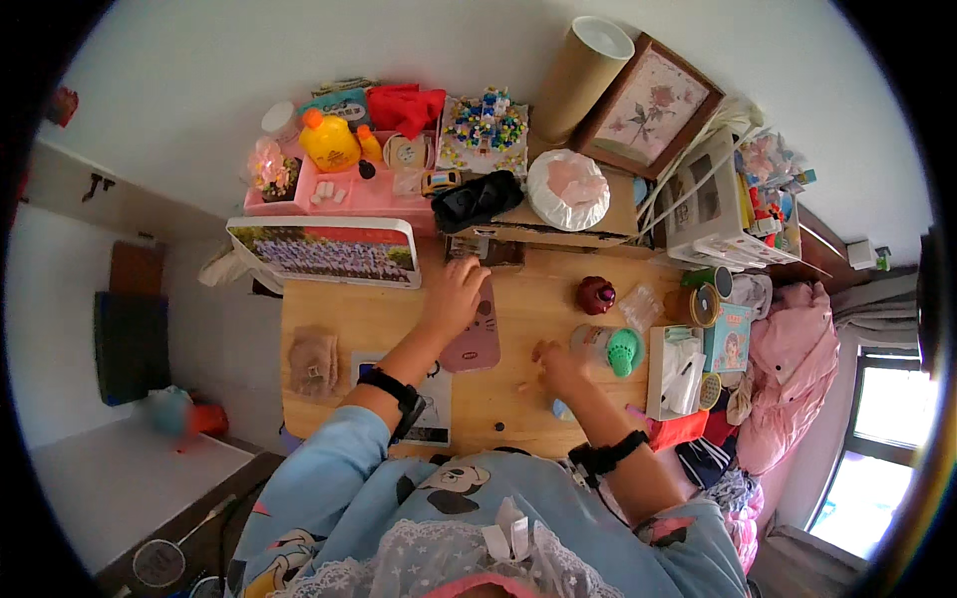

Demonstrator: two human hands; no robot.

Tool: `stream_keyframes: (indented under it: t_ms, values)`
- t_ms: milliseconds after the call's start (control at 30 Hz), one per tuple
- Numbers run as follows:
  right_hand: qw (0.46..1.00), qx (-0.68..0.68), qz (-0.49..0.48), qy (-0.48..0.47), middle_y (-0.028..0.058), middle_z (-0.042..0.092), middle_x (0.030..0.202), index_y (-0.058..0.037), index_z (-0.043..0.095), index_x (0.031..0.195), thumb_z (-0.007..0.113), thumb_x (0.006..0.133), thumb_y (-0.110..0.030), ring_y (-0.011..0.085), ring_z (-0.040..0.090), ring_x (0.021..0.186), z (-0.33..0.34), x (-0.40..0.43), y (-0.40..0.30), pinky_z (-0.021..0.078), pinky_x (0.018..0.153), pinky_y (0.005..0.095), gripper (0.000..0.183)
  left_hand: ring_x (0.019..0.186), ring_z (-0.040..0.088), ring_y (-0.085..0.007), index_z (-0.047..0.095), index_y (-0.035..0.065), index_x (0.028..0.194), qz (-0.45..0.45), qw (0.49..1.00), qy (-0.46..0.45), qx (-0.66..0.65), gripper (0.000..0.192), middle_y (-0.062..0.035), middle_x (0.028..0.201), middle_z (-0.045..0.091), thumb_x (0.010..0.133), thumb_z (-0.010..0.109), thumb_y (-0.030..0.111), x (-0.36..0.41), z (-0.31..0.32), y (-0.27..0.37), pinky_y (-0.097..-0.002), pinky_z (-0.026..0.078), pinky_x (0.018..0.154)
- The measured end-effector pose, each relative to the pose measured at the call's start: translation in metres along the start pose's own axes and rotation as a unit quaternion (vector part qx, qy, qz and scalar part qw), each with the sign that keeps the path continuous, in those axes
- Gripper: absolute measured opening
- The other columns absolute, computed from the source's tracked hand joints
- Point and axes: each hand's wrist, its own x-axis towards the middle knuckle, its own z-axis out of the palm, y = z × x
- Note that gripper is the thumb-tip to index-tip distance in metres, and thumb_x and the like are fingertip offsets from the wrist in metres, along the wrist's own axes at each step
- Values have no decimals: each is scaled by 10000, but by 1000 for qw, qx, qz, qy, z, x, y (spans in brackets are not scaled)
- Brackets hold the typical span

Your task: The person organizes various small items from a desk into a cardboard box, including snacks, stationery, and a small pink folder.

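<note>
My left hand (452,299) is over the upper left part of a flat pink case (482,347) with a cat face, which lies on the wooden desk (516,418). Its fingers bend downward near a small dark open box (508,254), and whether they hold anything is hidden. To the right, my right hand (559,370) is above the desk with its fingers curled and slightly blurred. I cannot tell if something is in it. Just beside that hand stands a clear jar (591,344) with a green knitted piece (622,351) at its top.
A framed group photo (329,250) and a pink organizer (359,198) line the back left. A dark red round object (596,294) sits right of centre. At the right edge is a white box of tissues (677,374). Printed paper (430,411) lies under my left forearm.
</note>
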Motion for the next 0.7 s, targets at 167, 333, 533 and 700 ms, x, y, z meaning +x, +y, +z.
stream_keyframes:
  t_ms: [167,333,533,700]
  values:
    - [993,-36,-105,-38,100,552,929,-129,591,883,615,716,-176,289,578,874,3,-17,-22,476,687,399,176,1035,467,-277,588,56,1040,12,997,32,76,329,-64,1121,519,713,570,25,-6,-1,-7,-391,420,829]
    - [993,8,-117,-2,105,574,902,-102,581,932,634,724,-178,272,591,818,-9,-2,-19,476,676,396,228,989,489,-273,613,72,978,13,996,65,63,265,-66,1058,539,717,567,50,-12,-10,6,-424,398,827]
    - [961,230,-24,149,137,620,884,-67,552,992,598,827,-209,291,610,752,-53,-3,-50,482,656,394,223,908,532,-248,604,83,900,130,960,-233,-88,153,-58,953,542,774,582,166,-91,19,41,-396,455,724]
    - [975,188,27,115,92,632,838,-88,574,951,588,832,-268,251,615,737,-58,-19,-65,482,643,368,216,891,534,-233,581,103,851,237,918,-279,-151,187,-46,914,531,758,618,261,-148,49,57,-384,455,728]
